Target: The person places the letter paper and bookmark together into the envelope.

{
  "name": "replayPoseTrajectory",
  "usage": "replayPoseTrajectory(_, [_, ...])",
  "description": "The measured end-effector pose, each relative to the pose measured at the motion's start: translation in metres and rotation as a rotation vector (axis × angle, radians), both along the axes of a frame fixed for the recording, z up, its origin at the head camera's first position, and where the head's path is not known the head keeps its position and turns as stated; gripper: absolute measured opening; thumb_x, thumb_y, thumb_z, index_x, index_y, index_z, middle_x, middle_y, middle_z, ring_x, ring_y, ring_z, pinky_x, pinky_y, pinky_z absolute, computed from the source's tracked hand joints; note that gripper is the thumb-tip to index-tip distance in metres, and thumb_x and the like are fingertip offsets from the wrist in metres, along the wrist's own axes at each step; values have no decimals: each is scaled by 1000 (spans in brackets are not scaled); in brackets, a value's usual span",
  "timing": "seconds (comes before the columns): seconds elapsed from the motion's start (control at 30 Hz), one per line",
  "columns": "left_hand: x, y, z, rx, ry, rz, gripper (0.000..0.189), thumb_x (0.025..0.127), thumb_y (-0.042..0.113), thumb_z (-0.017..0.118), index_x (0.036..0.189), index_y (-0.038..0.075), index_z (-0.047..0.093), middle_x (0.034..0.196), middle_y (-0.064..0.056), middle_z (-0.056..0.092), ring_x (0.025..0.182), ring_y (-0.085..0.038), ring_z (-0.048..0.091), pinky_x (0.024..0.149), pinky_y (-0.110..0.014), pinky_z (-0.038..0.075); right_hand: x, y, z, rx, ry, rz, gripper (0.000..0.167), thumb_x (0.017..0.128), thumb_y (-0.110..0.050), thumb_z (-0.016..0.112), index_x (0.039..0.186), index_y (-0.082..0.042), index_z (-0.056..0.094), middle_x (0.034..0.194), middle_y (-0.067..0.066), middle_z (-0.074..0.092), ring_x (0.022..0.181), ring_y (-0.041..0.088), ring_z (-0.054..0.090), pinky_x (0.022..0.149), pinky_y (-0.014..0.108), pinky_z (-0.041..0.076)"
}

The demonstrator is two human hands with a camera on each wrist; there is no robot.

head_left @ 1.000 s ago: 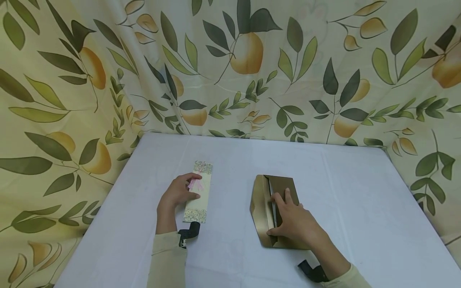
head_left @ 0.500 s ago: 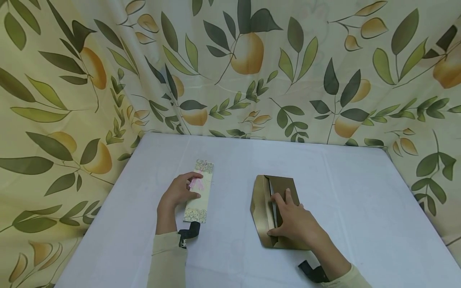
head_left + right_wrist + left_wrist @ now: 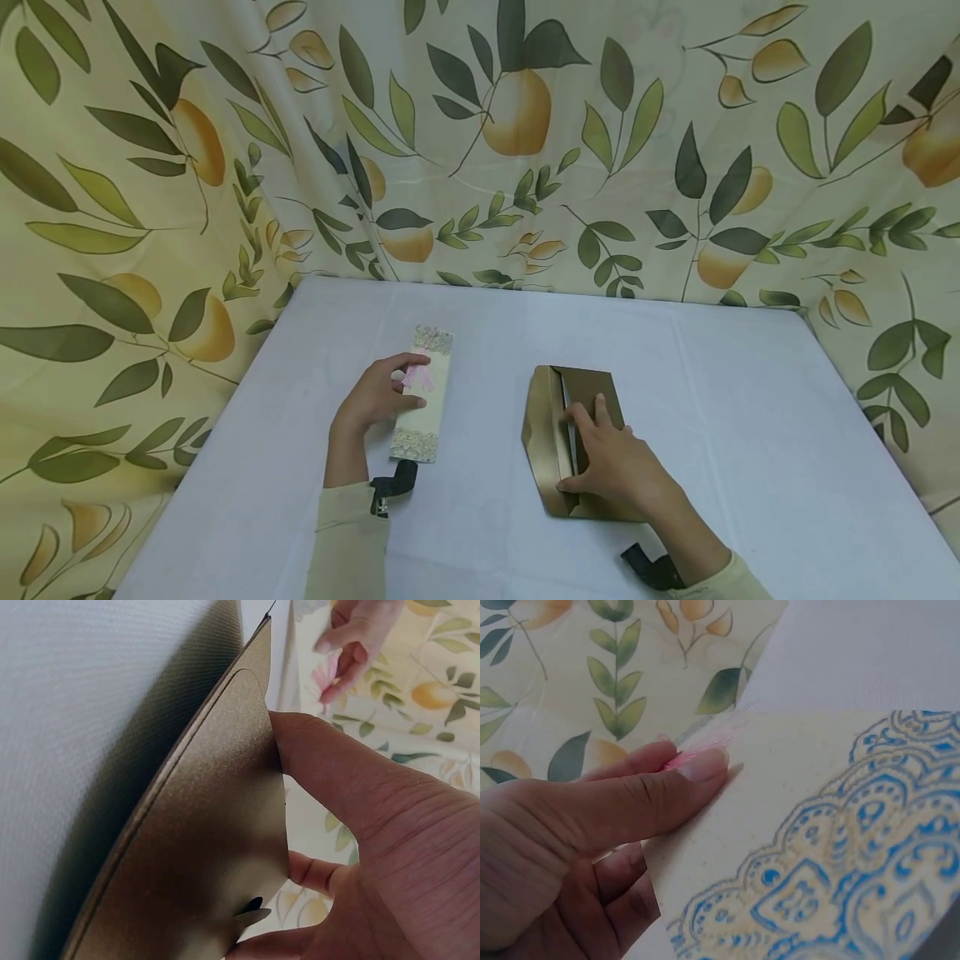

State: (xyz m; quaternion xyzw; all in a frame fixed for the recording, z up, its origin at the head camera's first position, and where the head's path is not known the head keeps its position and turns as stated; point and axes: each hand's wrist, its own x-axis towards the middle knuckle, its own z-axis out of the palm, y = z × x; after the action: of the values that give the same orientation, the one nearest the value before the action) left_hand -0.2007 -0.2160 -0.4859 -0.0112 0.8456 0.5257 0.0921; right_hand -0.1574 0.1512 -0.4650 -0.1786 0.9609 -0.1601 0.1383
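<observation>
My left hand pinches the left edge of a long cream card between thumb and fingers. Patterned bands cross both ends of it, and a pink tassel lies near the fingers. Up close, in the left wrist view, the card shows a blue and gold lace-like print. To the right, a gold envelope has its flap unfolded leftward and its mouth parted. My right hand holds it at the mouth with spread, bent thumb and fingers. Its fingertips are partly hidden in the right wrist view, beyond the envelope.
A white cloth covers the table under both things. Behind and to the left hangs a curtain printed with leaves and fruit. Dark wrist mounts sit by each wrist.
The card has shifted slightly right and away from me in my left hand, its far end rising a little. The right hand and envelope have stayed nearly still.
</observation>
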Motion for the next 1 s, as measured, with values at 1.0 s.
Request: replayPoseTrajectory(1.0, [-8, 48, 4, 42, 38, -31, 65, 78, 2, 90, 136, 23, 68, 150, -9, 52, 118, -36, 63, 86, -45, 55, -1, 0, 1, -17, -17, -9, 95, 69, -48, 95, 140, -10, 44, 152, 50, 17, 101, 71, 56, 88, 78, 42])
